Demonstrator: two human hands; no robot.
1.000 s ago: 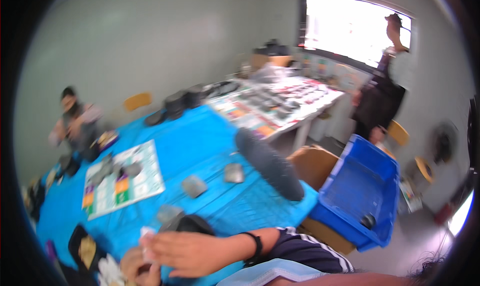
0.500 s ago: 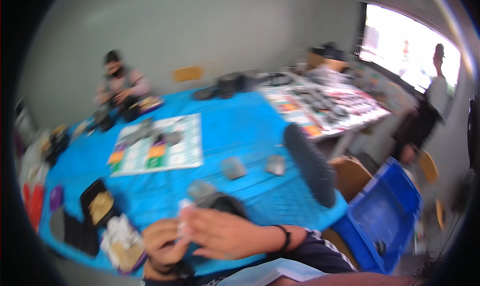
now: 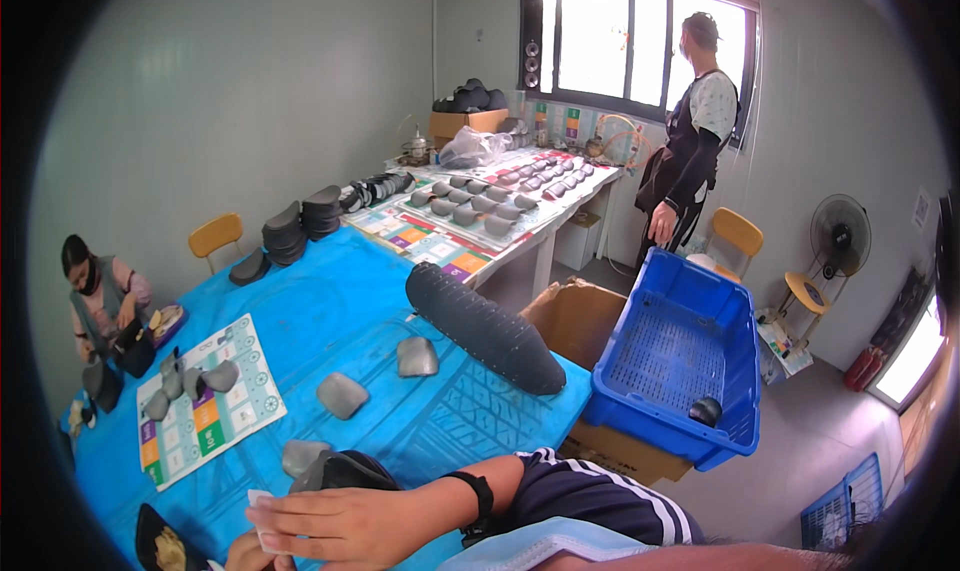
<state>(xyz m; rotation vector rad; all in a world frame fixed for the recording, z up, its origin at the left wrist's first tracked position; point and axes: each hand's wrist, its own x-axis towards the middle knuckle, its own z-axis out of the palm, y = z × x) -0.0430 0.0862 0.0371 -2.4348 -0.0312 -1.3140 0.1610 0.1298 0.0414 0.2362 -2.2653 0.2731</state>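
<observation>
My right hand [image 3: 350, 526], a black band on its wrist, lies over my left hand [image 3: 246, 553] at the lower edge. A small white piece of paper or cloth [image 3: 262, 499] shows between them, under my right fingers. Most of my left hand is hidden; its visible fingers are bent against the white piece. Just beyond are a black curved shell [image 3: 362, 468] and a grey curved cap [image 3: 302, 457]. Two more grey caps [image 3: 342, 396] lie farther on the blue-covered table [image 3: 310, 301]. A black shell with tan stuff inside [image 3: 165, 543] stands left of my hands.
A long dark padded roll [image 3: 485, 329] lies along the table's right edge. Beside it stand a blue crate [image 3: 675, 341] and a cardboard box [image 3: 575, 316]. Farther off, rows of grey caps [image 3: 480, 206] cover another table. One person sits far left; another stands by the window.
My view has swung to the right, so the table and my hands appear farther left and lower. My hands stay together around the white piece. The picture is sharper now.
</observation>
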